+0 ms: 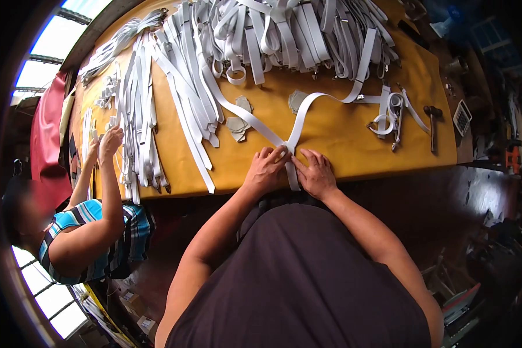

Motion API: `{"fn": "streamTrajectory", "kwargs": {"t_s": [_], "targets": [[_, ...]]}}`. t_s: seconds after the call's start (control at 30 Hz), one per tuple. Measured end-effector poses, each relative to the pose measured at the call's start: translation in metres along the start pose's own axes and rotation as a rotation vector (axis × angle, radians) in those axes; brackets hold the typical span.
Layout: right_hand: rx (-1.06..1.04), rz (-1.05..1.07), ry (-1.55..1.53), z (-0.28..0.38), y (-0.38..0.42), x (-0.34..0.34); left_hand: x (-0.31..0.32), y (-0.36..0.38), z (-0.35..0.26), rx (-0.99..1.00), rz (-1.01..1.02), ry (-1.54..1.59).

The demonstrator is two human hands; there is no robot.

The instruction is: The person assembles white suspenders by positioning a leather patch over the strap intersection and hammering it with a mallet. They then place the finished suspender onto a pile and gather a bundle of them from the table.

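White elastic suspenders (307,111) lie on the yellow-covered table, their two straps meeting in a Y at the front edge. The tail of the Y hangs down between my hands. My left hand (266,168) is closed, its fingertips pinching the left side of the join. From the other side, my right hand (315,173) grips the strap at the join with bent fingers. The exact hold under the fingertips is partly hidden. Small grey-beige patches (236,127) sit beyond my left hand, and another patch pile (297,101) lies farther back.
A large heap of white suspenders (284,35) fills the back of the yellow table (330,139). Several straps (138,110) lie to the left, where a co-worker (93,232) handles small pieces. On the right are a coiled strap (395,107), a hammer (433,124) and a calculator (462,118).
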State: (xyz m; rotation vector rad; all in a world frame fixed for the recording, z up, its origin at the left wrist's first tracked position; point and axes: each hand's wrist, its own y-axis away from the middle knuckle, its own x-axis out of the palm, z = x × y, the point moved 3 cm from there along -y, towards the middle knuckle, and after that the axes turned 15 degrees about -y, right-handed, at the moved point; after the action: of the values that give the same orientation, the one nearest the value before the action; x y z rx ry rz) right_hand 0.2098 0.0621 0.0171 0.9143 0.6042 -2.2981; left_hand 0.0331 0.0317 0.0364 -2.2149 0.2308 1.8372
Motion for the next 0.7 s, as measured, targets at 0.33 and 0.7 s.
{"fn": "streamTrajectory", "kwargs": {"t_s": [0.33,0.7], "targets": [[0.139,-0.193,-0.352,-0.013,-0.004,-0.005,-0.003,0.0,0.001,0.012,0.014,-0.023],[-0.009,-0.04,0.06,-0.001,-0.013,-0.005,-0.007,0.002,-0.006,0.004,-0.009,-0.06]]}}
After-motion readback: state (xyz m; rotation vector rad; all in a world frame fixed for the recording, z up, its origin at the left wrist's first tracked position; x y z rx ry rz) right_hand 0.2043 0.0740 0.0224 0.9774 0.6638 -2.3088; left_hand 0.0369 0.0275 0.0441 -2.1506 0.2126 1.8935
